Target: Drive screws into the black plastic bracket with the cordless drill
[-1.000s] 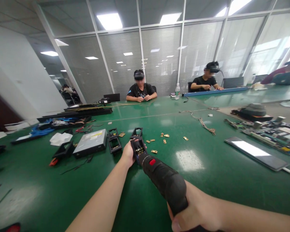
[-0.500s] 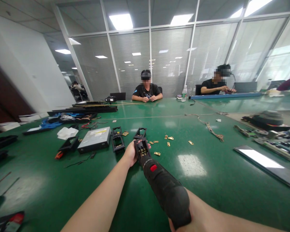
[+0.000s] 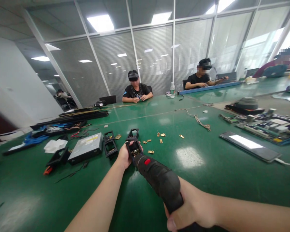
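Note:
My right hand (image 3: pixel 193 209) is wrapped round the grip of a black electric screwdriver (image 3: pixel 159 180) with a red switch. Its tip points into a small black plastic frame (image 3: pixel 133 149) with brass parts inside. My left hand (image 3: pixel 125 154) is closed on that frame and steadies it on the green table (image 3: pixel 207 167). Several small brass pieces (image 3: pixel 159 138) lie scattered just beyond the frame. A second black frame (image 3: pixel 132 132) lies right behind the held one.
Left of my hands lie a silver optical drive (image 3: pixel 85 147), more black frames (image 3: pixel 110 146), white paper (image 3: pixel 53 145) and tools. A phone (image 3: pixel 247 145) and circuit boards (image 3: pixel 268 127) sit at the right. A cord (image 3: pixel 200 120) lies mid-table. Two people sit at the far side.
The view has swung about; my hands, the screwdriver and the frame keep the same hold and position on the table.

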A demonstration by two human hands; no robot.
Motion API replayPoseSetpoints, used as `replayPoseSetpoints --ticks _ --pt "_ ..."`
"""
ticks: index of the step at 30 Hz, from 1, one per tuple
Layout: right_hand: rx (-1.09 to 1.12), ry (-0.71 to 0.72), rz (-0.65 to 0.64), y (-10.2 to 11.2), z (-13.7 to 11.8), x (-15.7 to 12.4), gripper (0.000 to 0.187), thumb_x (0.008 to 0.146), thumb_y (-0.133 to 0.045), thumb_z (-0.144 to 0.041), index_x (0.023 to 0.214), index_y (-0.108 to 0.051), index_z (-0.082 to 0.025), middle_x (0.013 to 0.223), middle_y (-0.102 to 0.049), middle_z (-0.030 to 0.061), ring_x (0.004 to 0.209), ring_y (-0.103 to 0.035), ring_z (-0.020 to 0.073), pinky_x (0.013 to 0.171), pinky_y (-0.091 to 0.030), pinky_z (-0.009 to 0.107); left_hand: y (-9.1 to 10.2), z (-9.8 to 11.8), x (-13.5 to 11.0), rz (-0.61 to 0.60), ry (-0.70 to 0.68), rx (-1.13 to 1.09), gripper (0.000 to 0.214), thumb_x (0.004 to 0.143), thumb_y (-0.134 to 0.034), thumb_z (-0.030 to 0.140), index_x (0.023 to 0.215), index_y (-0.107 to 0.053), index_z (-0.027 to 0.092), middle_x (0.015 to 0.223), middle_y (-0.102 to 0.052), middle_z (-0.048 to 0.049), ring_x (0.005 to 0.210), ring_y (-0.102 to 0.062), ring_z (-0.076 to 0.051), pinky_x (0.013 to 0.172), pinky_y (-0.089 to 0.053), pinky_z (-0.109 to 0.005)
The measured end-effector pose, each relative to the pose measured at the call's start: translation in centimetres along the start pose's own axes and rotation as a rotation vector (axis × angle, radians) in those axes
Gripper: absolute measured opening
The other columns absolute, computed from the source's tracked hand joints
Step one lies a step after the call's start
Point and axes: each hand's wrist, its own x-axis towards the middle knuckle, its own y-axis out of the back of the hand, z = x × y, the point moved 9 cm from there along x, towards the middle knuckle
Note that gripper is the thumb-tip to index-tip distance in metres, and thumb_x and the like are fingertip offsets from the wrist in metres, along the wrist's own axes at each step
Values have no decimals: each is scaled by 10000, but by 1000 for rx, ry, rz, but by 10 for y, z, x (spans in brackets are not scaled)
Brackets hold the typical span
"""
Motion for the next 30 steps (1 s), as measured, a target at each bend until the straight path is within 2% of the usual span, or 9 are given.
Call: replayPoseSetpoints --ticks 5,10,17,20,22,24,27,29,30 --pt "-46 7 38 6 2 1 614 441 -922 -124 974 -617 -138 620 -639 -54 487 -537 99 400 -355 168 0 -1 1 0 14 -8 252 827 -545 262 882 -704 74 720 -711 -130 632 -702 -252 569 -576 -354" --pt "-56 0 -48 0 2 0 509 528 -907 -189 936 -607 -145 628 -668 -22 533 -602 129 458 -430 183 2 -4 2 29 29 -32 250 817 -543 264 882 -699 80 715 -711 -133 621 -698 -256 572 -580 -370" --pt "-13 14 -80 -3 5 1 918 511 -918 -143 1324 -492 -158 701 -681 -36 555 -602 136 477 -441 196 2 -4 2 27 28 -26 244 822 -537 266 870 -685 79 724 -708 -132 623 -700 -250 587 -577 -361" --pt "-23 4 -81 -5 2 1 941 492 -921 -148 1329 -491 -157 760 -681 -20 576 -600 145 489 -451 217 3 -3 2 34 28 -19 238 822 -539 263 881 -682 81 718 -708 -125 618 -700 -248 583 -575 -359" --pt "-79 28 -24 -4 -6 -2 918 469 -917 -116 1299 -528 -159 860 -676 3 640 -601 143 538 -461 227 3 -3 2 36 22 -18 235 819 -544 263 881 -681 83 715 -709 -125 616 -700 -250 578 -574 -359" --pt "-111 53 23 -4 -14 -7 1075 492 -904 -114 1445 -412 -180 920 -672 23 703 -614 163 594 -469 247 3 -3 1 40 23 -25 234 817 -544 261 880 -682 83 709 -711 -128 611 -700 -252 570 -573 -359" --pt "-137 170 141 0 -31 -16 1376 510 -898 -190 1609 -73 -251 1335 -541 170 907 -659 251 677 -524 319 3 -4 1 48 33 -44 238 824 -537 257 892 -686 84 696 -713 -128 604 -697 -251 560 -573 -357" --pt "-211 251 202 1 -41 -21 1441 521 -893 -231 1620 37 -279 1486 -397 215 983 -654 295 740 -547 384 2 -4 0 47 37 -45 241 833 -533 257 900 -686 82 696 -715 -129 606 -697 -249 563 -576 -355" --pt "-256 273 220 1 -44 -23 1437 535 -885 -240 1623 53 -281 1500 -387 219 1006 -648 313 778 -548 420 2 -4 0 46 36 -41 241 837 -533 257 900 -684 80 700 -716 -131 609 -699 -248 569 -578 -353"
